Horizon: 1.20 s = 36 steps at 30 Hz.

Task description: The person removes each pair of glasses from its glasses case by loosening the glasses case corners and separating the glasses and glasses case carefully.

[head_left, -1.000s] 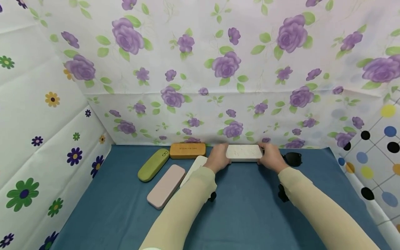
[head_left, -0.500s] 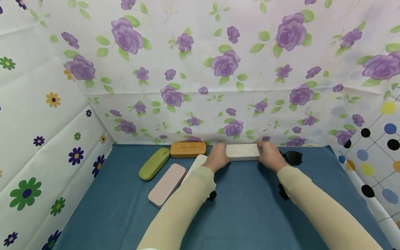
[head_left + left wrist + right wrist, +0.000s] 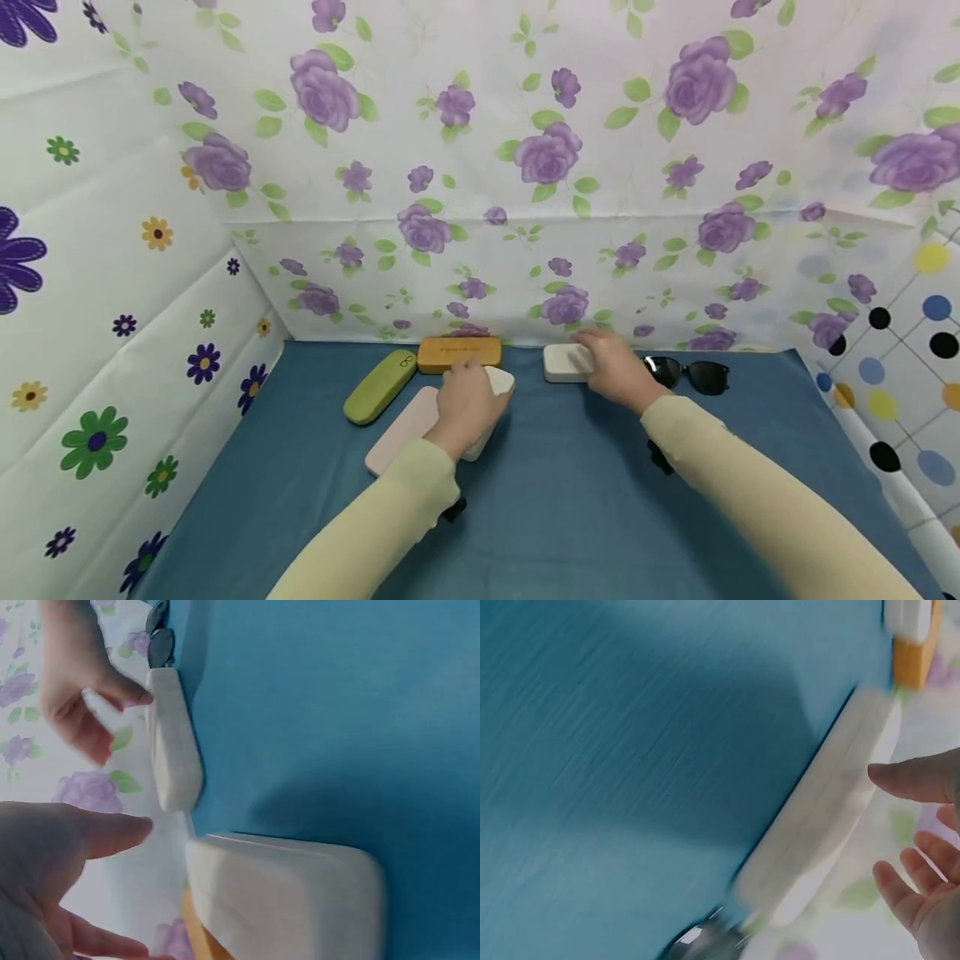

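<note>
At the back of the table, by the flowered cloth, lies a white speckled glasses case (image 3: 564,365). My right hand (image 3: 617,372) is over its right end, fingers spread; in the right wrist view the thumb overlaps the case's edge, and contact is unclear. My left hand (image 3: 467,404) hovers over a second white glasses case (image 3: 501,381), which it partly hides in the head view. In the left wrist view that case (image 3: 292,900) stands apart from the loose fingers and thumb. Beside it lies a pink glasses case (image 3: 403,429).
A green glasses case (image 3: 380,387) lies slanted at the left. An orange case (image 3: 459,354) sits against the back cloth. Black sunglasses (image 3: 707,377) rest right of the right hand. Patterned cloth walls (image 3: 495,275) bound the blue tabletop (image 3: 570,517).
My left hand has left the back white case and moved left and nearer, over the second white case. The right hand has shifted slightly left, uncovering more of the sunglasses.
</note>
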### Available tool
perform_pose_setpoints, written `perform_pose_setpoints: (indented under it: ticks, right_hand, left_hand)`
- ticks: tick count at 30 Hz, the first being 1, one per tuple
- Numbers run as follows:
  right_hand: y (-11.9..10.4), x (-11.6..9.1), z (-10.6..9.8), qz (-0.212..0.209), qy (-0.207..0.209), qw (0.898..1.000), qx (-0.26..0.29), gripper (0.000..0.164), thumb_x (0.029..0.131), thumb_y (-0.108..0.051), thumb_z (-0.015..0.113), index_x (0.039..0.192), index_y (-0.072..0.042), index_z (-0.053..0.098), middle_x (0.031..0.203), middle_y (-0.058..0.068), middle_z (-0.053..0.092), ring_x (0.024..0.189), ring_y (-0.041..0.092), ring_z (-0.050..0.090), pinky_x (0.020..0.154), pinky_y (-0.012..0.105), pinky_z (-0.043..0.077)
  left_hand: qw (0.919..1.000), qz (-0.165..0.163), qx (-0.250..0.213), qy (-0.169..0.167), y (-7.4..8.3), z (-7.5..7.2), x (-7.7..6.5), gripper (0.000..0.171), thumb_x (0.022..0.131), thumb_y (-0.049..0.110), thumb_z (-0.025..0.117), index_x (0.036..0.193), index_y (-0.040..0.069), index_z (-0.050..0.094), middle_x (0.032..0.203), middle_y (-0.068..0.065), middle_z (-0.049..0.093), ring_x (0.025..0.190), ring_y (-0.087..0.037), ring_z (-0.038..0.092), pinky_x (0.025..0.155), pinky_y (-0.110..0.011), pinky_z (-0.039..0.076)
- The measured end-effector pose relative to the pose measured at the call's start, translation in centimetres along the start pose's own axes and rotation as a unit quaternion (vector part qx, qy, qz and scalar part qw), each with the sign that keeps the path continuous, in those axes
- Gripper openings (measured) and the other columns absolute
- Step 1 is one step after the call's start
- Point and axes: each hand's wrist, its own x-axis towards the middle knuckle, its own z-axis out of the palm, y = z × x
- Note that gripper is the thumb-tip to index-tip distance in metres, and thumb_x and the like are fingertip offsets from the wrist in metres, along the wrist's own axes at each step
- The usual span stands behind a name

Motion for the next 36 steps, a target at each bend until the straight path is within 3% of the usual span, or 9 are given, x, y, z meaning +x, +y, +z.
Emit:
perform_pose_setpoints:
  ticks: [3, 8, 11, 15, 19, 23, 36]
  right_hand:
    - [-2.4, 0.5, 1.0, -0.033, -0.028, 0.999, -0.013, 0.074, 0.068, 0.010, 0.063, 0.137, -0.011, 0.047, 0.139, 0.011, 0.047, 0.129, 0.031, 0.043, 0.097, 0.046, 0.045]
    - [-6.1, 1.2, 2.9, -0.064, -0.089, 0.994, -0.027, 0.079, 0.072, 0.011, 0.062, 0.142, -0.019, 0.042, 0.142, 0.006, 0.045, 0.131, 0.027, 0.043, 0.099, 0.042, 0.045]
    - [-7.7, 1.5, 4.0, -0.074, -0.118, 0.989, -0.040, 0.080, 0.074, 0.012, 0.061, 0.144, -0.021, 0.039, 0.144, 0.006, 0.042, 0.133, 0.027, 0.040, 0.099, 0.040, 0.045]
    - [-9.2, 2.0, 4.9, -0.102, -0.121, 0.985, -0.063, 0.081, 0.075, 0.010, 0.061, 0.145, -0.021, 0.036, 0.147, 0.007, 0.039, 0.135, 0.028, 0.038, 0.098, 0.040, 0.045]
    - [-10.0, 2.3, 5.6, -0.138, -0.108, 0.981, -0.089, 0.080, 0.075, 0.008, 0.064, 0.144, -0.022, 0.037, 0.146, 0.008, 0.039, 0.132, 0.030, 0.040, 0.092, 0.040, 0.049]
    - [-10.1, 2.4, 6.2, -0.148, -0.111, 0.978, -0.098, 0.080, 0.076, 0.007, 0.065, 0.145, -0.023, 0.036, 0.147, 0.008, 0.038, 0.131, 0.031, 0.041, 0.087, 0.039, 0.051]
    - [-9.6, 2.4, 6.6, -0.158, -0.106, 0.976, -0.110, 0.071, 0.076, 0.006, 0.067, 0.138, -0.020, 0.046, 0.138, 0.006, 0.047, 0.128, 0.026, 0.044, 0.094, 0.039, 0.048]
  left_hand:
    - [0.9990, -0.020, 0.036, -0.014, -1.2, 0.7, -1.5, 0.078, 0.074, 0.058, 0.069, 0.120, -0.002, 0.051, 0.102, -0.017, 0.052, 0.091, -0.031, 0.052, 0.064, -0.044, 0.050]
    - [0.9988, -0.022, 0.042, -0.017, -2.3, 2.1, -3.2, 0.082, 0.068, 0.061, 0.073, 0.116, -0.004, 0.054, 0.093, -0.016, 0.051, 0.083, -0.029, 0.050, 0.059, -0.043, 0.047]
    - [0.9987, -0.021, 0.042, -0.019, -2.5, 2.6, -3.6, 0.081, 0.068, 0.060, 0.074, 0.116, -0.003, 0.054, 0.091, -0.016, 0.051, 0.081, -0.028, 0.050, 0.060, -0.043, 0.047]
    - [0.9980, -0.025, 0.053, -0.023, -2.7, 2.9, -3.5, 0.079, 0.069, 0.056, 0.076, 0.117, -0.002, 0.053, 0.090, -0.015, 0.051, 0.080, -0.027, 0.049, 0.060, -0.041, 0.047]
    - [0.9970, -0.026, 0.069, -0.023, -3.0, 2.9, -3.3, 0.075, 0.069, 0.053, 0.076, 0.115, -0.002, 0.054, 0.088, -0.013, 0.052, 0.078, -0.026, 0.050, 0.058, -0.040, 0.046]
    - [0.9968, -0.025, 0.073, -0.021, -3.3, 2.9, -3.2, 0.070, 0.069, 0.050, 0.077, 0.111, -0.002, 0.054, 0.084, -0.012, 0.052, 0.074, -0.025, 0.050, 0.056, -0.040, 0.044]
    - [0.9992, 0.001, 0.031, -0.026, -3.3, 2.6, -3.5, 0.065, 0.068, 0.039, 0.080, 0.111, -0.002, 0.054, 0.085, -0.012, 0.053, 0.073, -0.023, 0.051, 0.056, -0.038, 0.045]
